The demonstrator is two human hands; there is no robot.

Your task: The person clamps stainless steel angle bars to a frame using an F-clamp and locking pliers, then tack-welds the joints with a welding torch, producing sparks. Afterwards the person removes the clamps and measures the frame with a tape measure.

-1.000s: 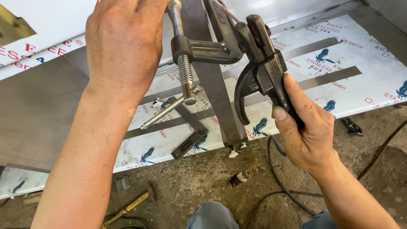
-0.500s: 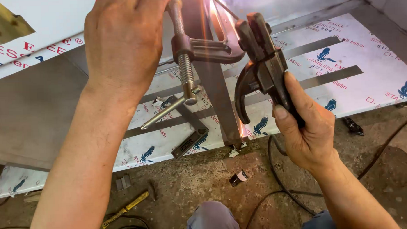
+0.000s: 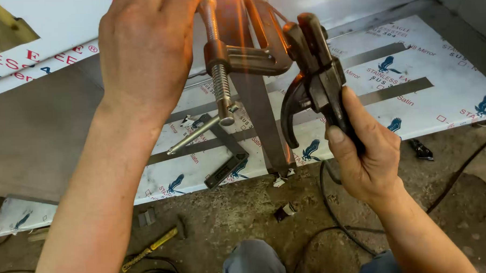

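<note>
**Clamp and electrode holder at an upright steel bar**

The left hand (image 3: pixel 143 54) is seen from the back, its fingers cut off by the top edge; what it grasps cannot be told. Just right of it, a clamp (image 3: pixel 235 58) is fixed on the upright bar (image 3: pixel 261 119), whose top is out of frame. The electrode holder (image 3: pixel 316 80) is gripped firmly by the right hand (image 3: pixel 365 159). The cable (image 3: pixel 332 214) is partly hidden behind the wrist.
</note>
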